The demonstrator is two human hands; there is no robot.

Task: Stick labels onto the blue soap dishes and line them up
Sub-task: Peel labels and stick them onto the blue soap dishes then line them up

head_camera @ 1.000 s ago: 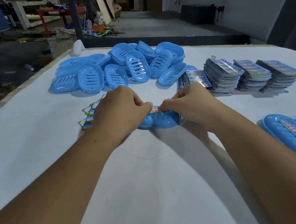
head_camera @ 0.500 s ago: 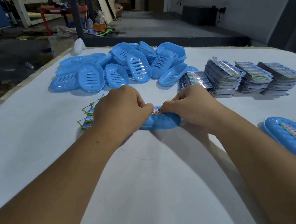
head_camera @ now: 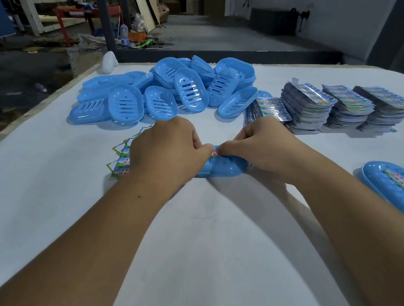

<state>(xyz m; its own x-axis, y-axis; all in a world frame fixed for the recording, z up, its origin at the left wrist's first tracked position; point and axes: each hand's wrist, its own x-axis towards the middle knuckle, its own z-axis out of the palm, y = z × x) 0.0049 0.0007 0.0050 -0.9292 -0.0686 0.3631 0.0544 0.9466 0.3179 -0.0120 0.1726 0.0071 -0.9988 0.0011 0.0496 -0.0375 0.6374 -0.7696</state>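
A blue soap dish (head_camera: 220,169) lies on the white table in the middle, mostly covered by my hands. My left hand (head_camera: 167,155) grips its left end and my right hand (head_camera: 258,146) its right end. Both thumbs meet over a colourful label (head_camera: 214,153) on the dish; only a sliver of it shows. A pile of unlabelled blue dishes (head_camera: 167,92) lies at the back. Two labelled dishes (head_camera: 403,195) sit side by side at the right edge.
Stacks of label sheets (head_camera: 331,108) stand at the back right. Loose green-edged labels (head_camera: 122,157) lie left of my left hand. The white table (head_camera: 45,204) ends at the left and back, with a cluttered workshop floor beyond.
My thumbs have drawn closer together over the label on the dish. The hands and the dish stay in the same place.
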